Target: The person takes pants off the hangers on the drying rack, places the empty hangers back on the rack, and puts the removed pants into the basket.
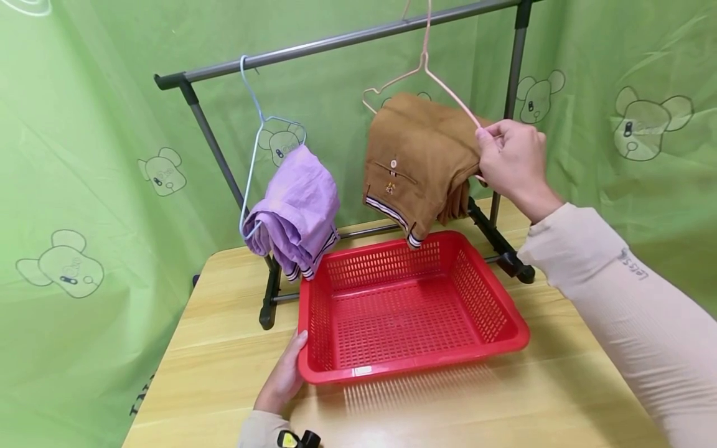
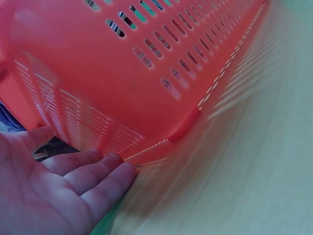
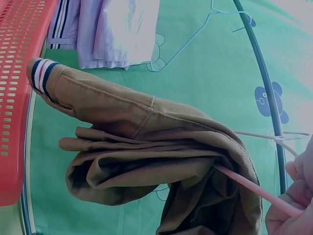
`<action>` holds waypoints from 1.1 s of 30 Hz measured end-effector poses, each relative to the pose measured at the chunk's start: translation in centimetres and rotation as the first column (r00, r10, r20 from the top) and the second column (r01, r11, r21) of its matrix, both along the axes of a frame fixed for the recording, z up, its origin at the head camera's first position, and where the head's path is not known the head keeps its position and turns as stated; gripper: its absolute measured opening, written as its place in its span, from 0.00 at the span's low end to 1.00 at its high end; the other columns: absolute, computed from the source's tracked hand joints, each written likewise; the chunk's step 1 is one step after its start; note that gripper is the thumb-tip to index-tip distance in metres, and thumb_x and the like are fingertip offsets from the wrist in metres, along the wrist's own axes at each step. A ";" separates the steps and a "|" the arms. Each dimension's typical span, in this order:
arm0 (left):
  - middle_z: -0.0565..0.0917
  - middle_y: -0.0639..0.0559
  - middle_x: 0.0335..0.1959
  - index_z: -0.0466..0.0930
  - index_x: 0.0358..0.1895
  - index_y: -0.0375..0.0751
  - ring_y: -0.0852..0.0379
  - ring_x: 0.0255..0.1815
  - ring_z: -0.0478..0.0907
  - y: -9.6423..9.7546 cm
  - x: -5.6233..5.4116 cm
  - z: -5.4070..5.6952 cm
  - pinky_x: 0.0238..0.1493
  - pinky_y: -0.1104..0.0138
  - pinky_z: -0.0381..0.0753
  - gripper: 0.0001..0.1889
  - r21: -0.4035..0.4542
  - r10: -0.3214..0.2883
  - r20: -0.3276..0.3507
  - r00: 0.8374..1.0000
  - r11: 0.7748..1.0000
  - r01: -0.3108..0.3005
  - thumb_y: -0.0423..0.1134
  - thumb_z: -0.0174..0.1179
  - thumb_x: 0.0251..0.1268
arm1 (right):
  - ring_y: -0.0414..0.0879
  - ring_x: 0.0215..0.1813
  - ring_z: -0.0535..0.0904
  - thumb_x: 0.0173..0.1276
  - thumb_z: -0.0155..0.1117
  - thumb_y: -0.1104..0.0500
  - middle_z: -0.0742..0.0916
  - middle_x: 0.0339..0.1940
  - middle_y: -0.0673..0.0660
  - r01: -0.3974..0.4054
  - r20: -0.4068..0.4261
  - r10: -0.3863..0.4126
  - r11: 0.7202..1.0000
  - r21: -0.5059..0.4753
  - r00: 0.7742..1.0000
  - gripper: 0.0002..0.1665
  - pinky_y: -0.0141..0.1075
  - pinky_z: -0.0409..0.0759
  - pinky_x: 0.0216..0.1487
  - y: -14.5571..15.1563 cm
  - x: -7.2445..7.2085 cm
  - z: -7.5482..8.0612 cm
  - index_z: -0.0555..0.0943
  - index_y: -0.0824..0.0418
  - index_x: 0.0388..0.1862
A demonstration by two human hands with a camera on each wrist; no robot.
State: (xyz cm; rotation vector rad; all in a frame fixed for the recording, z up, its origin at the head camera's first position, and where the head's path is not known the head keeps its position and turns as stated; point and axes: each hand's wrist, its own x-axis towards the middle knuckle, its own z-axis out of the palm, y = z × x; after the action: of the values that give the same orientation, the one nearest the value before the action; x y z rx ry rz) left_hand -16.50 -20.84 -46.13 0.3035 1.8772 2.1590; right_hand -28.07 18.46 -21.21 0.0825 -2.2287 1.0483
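My right hand (image 1: 514, 155) pinches the lower right corner of a pink hanger (image 1: 452, 93). Folded brown trousers (image 1: 411, 162) with a striped trim drape over its bar. The hanger's hook reaches above the rack's rail, its top out of frame. My left hand (image 1: 284, 374) rests against the outer left side of a red plastic basket (image 1: 414, 365), thumb by the rim. Its fingers (image 2: 105, 188) lie nearly straight along the wall in the left wrist view. Purple folded trousers (image 1: 305, 193) hang on a blue hanger (image 1: 252, 155) to the left.
A grey metal clothes rack (image 1: 347, 40) stands on the wooden table (image 1: 224, 348), its feet behind and beside the basket. Green patterned cloth (image 1: 89, 162) covers the wall behind. The brown trousers' striped edge hangs just over the basket's back rim.
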 end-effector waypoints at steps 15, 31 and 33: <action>0.63 0.30 0.62 0.42 0.76 0.39 0.51 0.55 0.72 -0.1 0.1 -0.3 0.56 0.65 0.73 0.34 -0.012 0.007 0.011 1.000 1.000 -0.007 0.55 0.36 0.78 | 0.31 0.15 0.70 0.74 0.56 0.53 0.77 0.15 0.37 -0.005 -0.023 0.004 1.000 -0.013 1.000 0.18 0.33 0.65 0.36 0.2 0.5 -0.4 0.83 0.67 0.44; 0.63 0.29 0.63 0.41 0.77 0.40 0.50 0.56 0.72 -0.1 0.0 -0.2 0.57 0.65 0.72 0.34 -0.026 0.021 0.015 1.000 0.999 -0.021 0.55 0.35 0.78 | 0.34 0.15 0.70 0.73 0.56 0.54 0.77 0.16 0.39 -0.024 -0.010 0.023 0.999 -0.034 1.000 0.17 0.30 0.67 0.23 0.2 1.2 -0.6 0.83 0.67 0.44; 0.62 0.29 0.63 0.41 0.77 0.40 0.50 0.56 0.72 -0.1 0.0 -0.1 0.57 0.65 0.72 0.34 -0.028 0.024 0.018 1.000 0.999 -0.024 0.55 0.35 0.78 | 0.33 0.15 0.71 0.73 0.56 0.54 0.78 0.16 0.39 -0.023 -0.018 0.022 0.999 -0.029 1.000 0.17 0.30 0.67 0.23 0.2 1.3 -0.6 0.84 0.67 0.44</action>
State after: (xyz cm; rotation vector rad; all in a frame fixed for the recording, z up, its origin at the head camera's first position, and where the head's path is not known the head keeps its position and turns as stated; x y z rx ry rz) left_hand -16.50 -20.93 -46.26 0.2557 1.9083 2.1422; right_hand -26.81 18.64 -21.85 0.1040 -2.2007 1.0884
